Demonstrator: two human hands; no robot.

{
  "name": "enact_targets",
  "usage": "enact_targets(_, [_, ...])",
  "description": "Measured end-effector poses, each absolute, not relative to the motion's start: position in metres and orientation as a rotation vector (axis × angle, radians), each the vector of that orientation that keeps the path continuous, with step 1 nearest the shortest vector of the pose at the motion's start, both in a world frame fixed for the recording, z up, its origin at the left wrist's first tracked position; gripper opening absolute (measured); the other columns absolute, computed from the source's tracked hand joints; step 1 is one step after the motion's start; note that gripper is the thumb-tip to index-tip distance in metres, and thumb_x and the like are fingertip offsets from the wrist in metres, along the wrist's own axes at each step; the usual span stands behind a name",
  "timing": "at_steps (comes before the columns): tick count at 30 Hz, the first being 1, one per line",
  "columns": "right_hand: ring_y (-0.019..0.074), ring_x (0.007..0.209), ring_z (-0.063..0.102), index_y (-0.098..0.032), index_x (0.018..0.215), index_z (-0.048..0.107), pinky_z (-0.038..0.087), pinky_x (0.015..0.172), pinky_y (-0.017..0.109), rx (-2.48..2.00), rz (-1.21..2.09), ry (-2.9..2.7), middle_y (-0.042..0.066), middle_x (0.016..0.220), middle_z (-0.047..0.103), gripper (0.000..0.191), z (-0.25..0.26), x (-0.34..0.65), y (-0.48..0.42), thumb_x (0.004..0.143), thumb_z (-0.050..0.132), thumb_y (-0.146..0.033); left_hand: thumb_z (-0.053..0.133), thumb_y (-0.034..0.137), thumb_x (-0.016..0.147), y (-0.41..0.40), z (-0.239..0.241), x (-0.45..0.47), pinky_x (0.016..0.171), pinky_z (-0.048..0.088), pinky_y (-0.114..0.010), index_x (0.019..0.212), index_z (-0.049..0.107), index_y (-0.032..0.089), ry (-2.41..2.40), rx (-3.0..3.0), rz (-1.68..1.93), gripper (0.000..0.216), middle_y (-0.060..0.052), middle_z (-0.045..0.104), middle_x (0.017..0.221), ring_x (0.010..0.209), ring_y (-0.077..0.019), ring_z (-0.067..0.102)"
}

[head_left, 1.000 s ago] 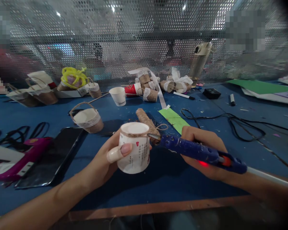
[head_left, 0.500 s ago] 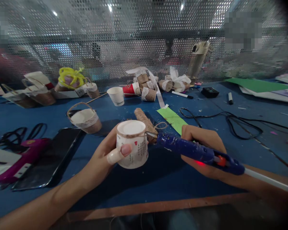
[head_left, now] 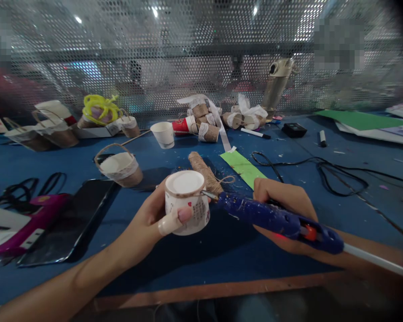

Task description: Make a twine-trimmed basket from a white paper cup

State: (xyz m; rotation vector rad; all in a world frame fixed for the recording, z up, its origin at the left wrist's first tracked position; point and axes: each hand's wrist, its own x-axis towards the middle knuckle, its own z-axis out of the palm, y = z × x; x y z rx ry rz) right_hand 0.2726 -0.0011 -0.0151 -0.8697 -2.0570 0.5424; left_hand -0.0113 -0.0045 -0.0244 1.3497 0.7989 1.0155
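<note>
My left hand is closed around a white printed paper cup, its thumb across the front wall. The cup seems upside down, with its recessed base facing up and a strand of brown twine round that edge. My right hand grips a blue hot glue gun, with a white glue stick coming out of its back. The metal nozzle meets the cup's right side just by the twine. Behind the cup lies a roll of jute twine with a loose loop.
A twine-handled cup basket and a plain paper cup stand behind. A dark phone and a magenta tool lie left. Green paper and a black cable are right; a bottle stands by the mesh.
The cup and my left hand have shifted slightly right and the cup has tipped a little. The glue gun's nozzle has moved slightly left and down along the cup's edge.
</note>
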Motion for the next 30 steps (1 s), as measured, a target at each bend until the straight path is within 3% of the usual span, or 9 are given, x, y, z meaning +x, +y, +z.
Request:
enact_targets(8, [0.0099, 0.054, 0.037, -0.023, 0.07, 0.039, 0.029, 0.054, 0.028, -0.942, 0.57, -2.028, -0.006, 0.062, 0.042, 0.029, -0.01, 0.272, 0.0, 0.076, 0.067, -0.017, 0.075, 0.045, 0.082, -0.004, -0.016, -0.01, 0.078, 0.06, -0.033, 0.125, 0.068, 0.029, 0.721, 1.266, 0.933, 0.047, 0.001, 0.078, 0.11, 0.104, -0.0315, 0.073])
enact_targets(17, [0.0106, 0.055, 0.038, -0.023, 0.069, 0.038, 0.029, 0.054, 0.027, -0.911, 0.61, -2.029, -0.005, 0.062, 0.044, 0.028, -0.009, 0.271, -0.003, 0.076, 0.064, -0.017, 0.074, 0.032, 0.09, -0.004, -0.006, 0.0, 0.077, 0.062, -0.027, 0.12, 0.069, 0.025, 0.525, 1.094, 0.94, 0.031, -0.002, 0.08, 0.109, 0.088, -0.0191, 0.076])
enact_targets(22, [0.0094, 0.054, 0.04, -0.022, 0.068, 0.039, 0.03, 0.054, 0.026, -0.919, 0.614, -2.054, -0.006, 0.063, 0.045, 0.028, -0.008, 0.272, -0.004, 0.075, 0.065, -0.016, 0.075, 0.037, 0.088, -0.001, -0.011, -0.008, 0.078, 0.061, -0.029, 0.124, 0.068, 0.025, 0.57, 1.103, 0.891, 0.039, -0.005, 0.079, 0.114, 0.096, -0.0236, 0.075])
enact_targets(30, [0.0127, 0.057, 0.045, -0.023, 0.071, 0.047, 0.034, 0.054, 0.029, -1.003, 0.673, -1.868, -0.004, 0.064, 0.05, 0.021, -0.01, 0.272, 0.002, 0.079, 0.062, -0.011, 0.076, 0.044, 0.081, 0.0, -0.007, -0.002, 0.078, 0.059, -0.036, 0.117, 0.068, 0.019, 0.634, 1.118, 0.916, 0.045, -0.01, 0.079, 0.099, 0.09, -0.0293, 0.074])
